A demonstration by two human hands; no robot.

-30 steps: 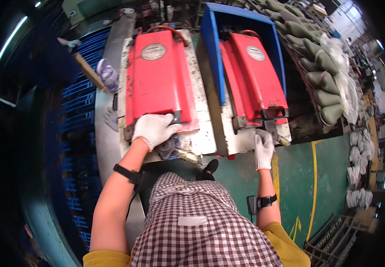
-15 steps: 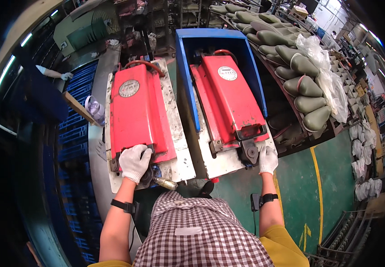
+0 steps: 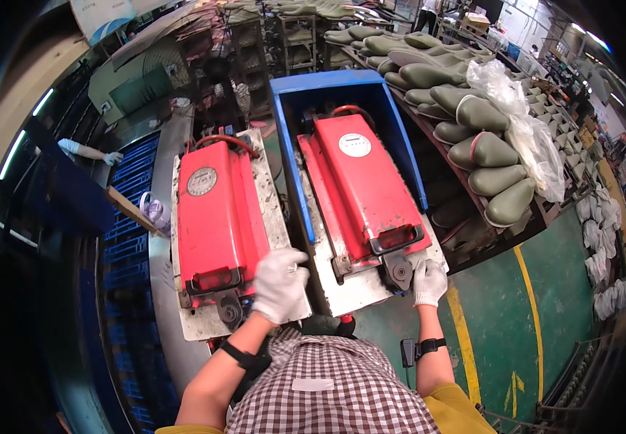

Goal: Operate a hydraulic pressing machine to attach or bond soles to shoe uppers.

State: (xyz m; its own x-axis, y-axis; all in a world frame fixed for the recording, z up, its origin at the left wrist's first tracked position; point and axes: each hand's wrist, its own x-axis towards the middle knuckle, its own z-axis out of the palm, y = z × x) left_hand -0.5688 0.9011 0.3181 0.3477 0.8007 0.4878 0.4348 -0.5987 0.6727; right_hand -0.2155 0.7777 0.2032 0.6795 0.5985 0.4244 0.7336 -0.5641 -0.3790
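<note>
Two red metal mould covers lie side by side, the left cover (image 3: 215, 217) and the right cover (image 3: 364, 188), each on a pale stained metal plate. My left hand (image 3: 280, 286), in a white knit glove, hovers beside the left cover's front right corner. Its thumb stands apart from loosely curled fingers, and nothing shows in it. Nearby are a black handle (image 3: 214, 281) and dark latch (image 3: 230, 309). My right hand (image 3: 429, 282), gloved too, grips the front right corner of the right metal plate (image 3: 356, 292), beside another dark latch (image 3: 398, 270) below a black handle (image 3: 398, 240).
A blue housing (image 3: 327, 81) surrounds the right cover's back. Several olive boots (image 3: 490, 150) and clear plastic (image 3: 508, 94) lie on a rack at right. A lilac clog (image 3: 155, 210) stands by blue slats (image 3: 126, 210) at left. Another person's gloved hand (image 3: 113, 158) rests farther back.
My left hand has left the left cover's front handle and moved right, baring handle and latch. My right hand stays at the right plate's corner. The view has tilted up slightly.
</note>
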